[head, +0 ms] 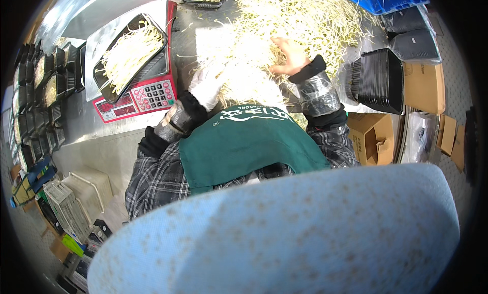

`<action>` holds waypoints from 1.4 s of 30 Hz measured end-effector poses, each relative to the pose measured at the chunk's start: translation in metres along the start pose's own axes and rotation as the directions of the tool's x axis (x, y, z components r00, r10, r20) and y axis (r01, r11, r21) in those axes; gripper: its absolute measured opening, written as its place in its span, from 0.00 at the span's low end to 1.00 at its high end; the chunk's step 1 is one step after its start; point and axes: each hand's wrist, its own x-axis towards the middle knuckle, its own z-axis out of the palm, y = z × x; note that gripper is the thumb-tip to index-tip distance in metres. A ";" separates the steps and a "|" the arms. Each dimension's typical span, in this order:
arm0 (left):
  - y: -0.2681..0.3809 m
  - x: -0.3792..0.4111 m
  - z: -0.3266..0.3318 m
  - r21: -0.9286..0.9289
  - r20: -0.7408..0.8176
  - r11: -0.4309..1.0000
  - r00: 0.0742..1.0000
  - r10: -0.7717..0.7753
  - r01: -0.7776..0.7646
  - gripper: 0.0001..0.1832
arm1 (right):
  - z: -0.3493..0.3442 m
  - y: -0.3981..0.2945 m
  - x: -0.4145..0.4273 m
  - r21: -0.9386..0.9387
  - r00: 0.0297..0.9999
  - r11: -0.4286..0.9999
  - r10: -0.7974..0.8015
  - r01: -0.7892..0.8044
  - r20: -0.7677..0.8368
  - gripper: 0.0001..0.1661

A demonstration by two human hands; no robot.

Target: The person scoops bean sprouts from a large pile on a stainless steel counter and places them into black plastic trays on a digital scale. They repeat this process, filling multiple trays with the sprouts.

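Note:
A large heap of bean sprouts [305, 15] covers the metal table before me, its near part washed out by glare. My right hand [291, 57] is bare and lies on the sprouts with thumb and fingers spread apart. My left hand [206, 88], in a white glove, touches the near left side of the sprouts; glare hides its fingers. Left of it stands a red digital scale [154, 97] with a black plastic tray [100, 77] of sprouts resting tilted across its plate. Another black tray [210, 4] with sprouts sits at the table's far side.
Many filled black trays [49, 84] stand at the far left. Nested black trays [383, 80] lie on the right, by a cardboard box [425, 86] and bagged trays [413, 44]. A blue crate [389, 0] is at the back right. Pale crates [87, 191] stand lower left.

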 end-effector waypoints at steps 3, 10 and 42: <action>0.006 -0.010 0.008 -0.022 -0.033 0.997 0.997 -0.075 0.074 0.34 | -0.007 -0.020 0.015 0.193 0.975 0.959 0.188 -0.208 0.116 0.47; -0.026 0.052 0.061 -0.083 0.096 0.993 0.993 -0.074 0.082 0.27 | 0.032 -0.094 -0.012 -0.169 0.984 0.985 -0.008 0.039 0.180 0.57; -0.001 -0.009 -0.008 0.128 0.177 0.985 0.974 -0.140 0.118 0.35 | -0.012 -0.007 -0.013 -0.075 0.951 0.960 0.277 -0.269 0.134 0.48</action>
